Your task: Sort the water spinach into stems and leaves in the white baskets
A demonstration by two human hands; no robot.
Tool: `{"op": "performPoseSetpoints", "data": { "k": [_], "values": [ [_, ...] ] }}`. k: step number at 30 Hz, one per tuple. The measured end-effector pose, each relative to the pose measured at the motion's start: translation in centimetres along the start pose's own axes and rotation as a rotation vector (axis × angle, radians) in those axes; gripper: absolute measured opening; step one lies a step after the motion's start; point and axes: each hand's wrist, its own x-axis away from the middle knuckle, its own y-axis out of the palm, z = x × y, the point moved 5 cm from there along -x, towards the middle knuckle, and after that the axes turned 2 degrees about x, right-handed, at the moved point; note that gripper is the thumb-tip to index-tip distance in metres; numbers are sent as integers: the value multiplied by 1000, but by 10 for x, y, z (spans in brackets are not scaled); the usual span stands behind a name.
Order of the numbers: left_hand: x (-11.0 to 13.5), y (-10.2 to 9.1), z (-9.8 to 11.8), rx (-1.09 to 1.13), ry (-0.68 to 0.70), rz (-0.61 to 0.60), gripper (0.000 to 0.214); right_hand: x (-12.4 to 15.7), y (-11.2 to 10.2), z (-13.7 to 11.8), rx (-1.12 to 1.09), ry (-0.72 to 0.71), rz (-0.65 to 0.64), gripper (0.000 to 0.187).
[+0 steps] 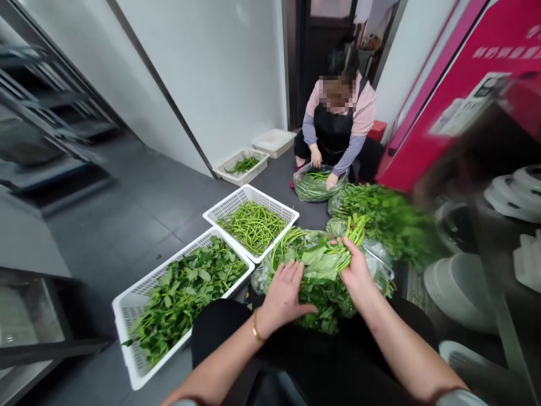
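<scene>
My right hand (354, 267) is closed around the stems of a bunch of leafy greens (323, 265), held over a clear plastic bag of the same greens (382, 270) in front of my lap. My left hand (284, 296) lies flat on the leaves of that bunch, fingers spread, a gold bracelet on the wrist. To the left stands a white basket (127, 307) filled with loose green leaves.
A second white basket (224, 210) holds long green beans. Two more white trays (233, 176) sit by the wall. A person in a black apron crouches at the far end with hands in a bag of greens (315, 189). White stools (459, 285) stand on the right.
</scene>
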Motion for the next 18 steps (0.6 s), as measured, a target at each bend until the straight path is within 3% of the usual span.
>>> {"op": "performPoseSetpoints", "data": {
  "k": [2,4,7,9,13,16,18],
  "values": [
    [7,10,4,-19,-52,49,110,18,14,8,-54,12,-69,18],
    [4,10,-1,80,-66,36,106,36,25,17,-49,15,-123,23],
    [-2,-1,-10,403,-78,-67,71,54,36,23,53,-40,-203,30],
    [-1,-10,-14,669,-155,-132,46,58,42,19,181,-151,-285,34],
    [5,-21,-14,1127,-341,-278,21,52,57,11,402,-368,-531,52],
    [9,-25,-12,1235,-457,-308,28,47,68,23,510,-263,-688,49],
    [12,-26,-12,1270,-515,-290,29,46,72,30,643,-220,-723,41]
  ]
}}
